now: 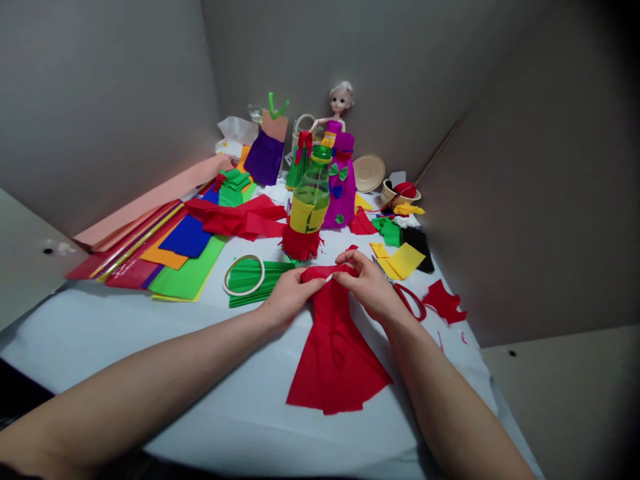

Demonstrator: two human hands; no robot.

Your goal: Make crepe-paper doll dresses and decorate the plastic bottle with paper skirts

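A red crepe-paper dress shape (336, 353) lies on the white-covered table, its skirt flaring toward me. My left hand (290, 293) pinches the top edge on the left, thumb on top. On the other side my right hand (367, 283) grips the same edge, its thumb close to a small white spot at the middle. Just beyond the fingers stands a bottle (310, 200) with a yellow band and a red fringe. Scissors with red handles (411, 301) lie beside my right hand, partly hidden by it. Left of my left hand, a roll of tape (244, 275) rests on pleated green paper (273, 277).
Stacked coloured paper sheets (187, 267) cover the left side. At the back are a doll (341, 100), a purple paper dress (345, 200) and a purple-skirted paper figure (265, 157). Red scraps (444, 301), yellow paper (405, 261) and a bowl (390, 195) lie right.
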